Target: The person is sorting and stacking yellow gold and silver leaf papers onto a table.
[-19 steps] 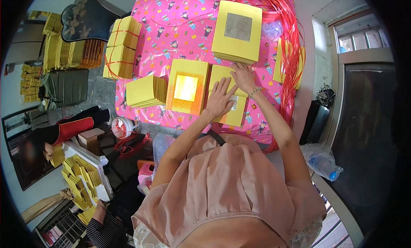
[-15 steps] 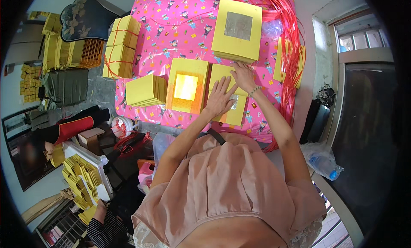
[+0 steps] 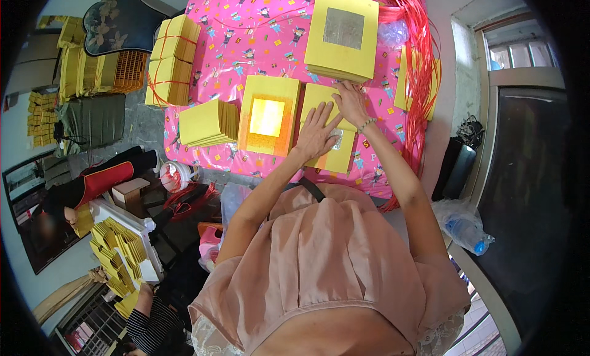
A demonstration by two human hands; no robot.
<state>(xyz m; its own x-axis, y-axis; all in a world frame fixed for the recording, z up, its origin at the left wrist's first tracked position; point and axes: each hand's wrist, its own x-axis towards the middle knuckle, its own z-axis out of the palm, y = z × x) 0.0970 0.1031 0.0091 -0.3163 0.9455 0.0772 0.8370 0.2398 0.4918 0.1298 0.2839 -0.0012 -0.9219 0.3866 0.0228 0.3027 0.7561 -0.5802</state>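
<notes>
Yellow paper (image 3: 317, 95) with a silver patch lies in front of me on the pink patterned tablecloth, with a crease or edge running across it. My left hand (image 3: 317, 136) rests flat on its left part, fingers stretched out and apart. At its upper right edge lies my right hand (image 3: 353, 107), a beaded bracelet on the wrist, fingers extended and pressing the paper. Neither hand grips anything. Just left stands a stack of yellow paper (image 3: 252, 89) topped by a shiny gold square with an orange border. Beyond my hands is a taller yellow stack (image 3: 314, 36) with a silver square.
Folded yellow papers (image 3: 206, 122) and red-tied bundles (image 3: 171, 79) sit at the table's left. Red plastic strands (image 3: 421, 86) hang over its right side. At lower left, people handle yellow papers by a white table (image 3: 147, 258). A plastic bag (image 3: 461, 227) is at right.
The whole view has shifted slightly, so the table sits a little higher in the picture. Both hands stay on the yellow paper, in nearly the same pose.
</notes>
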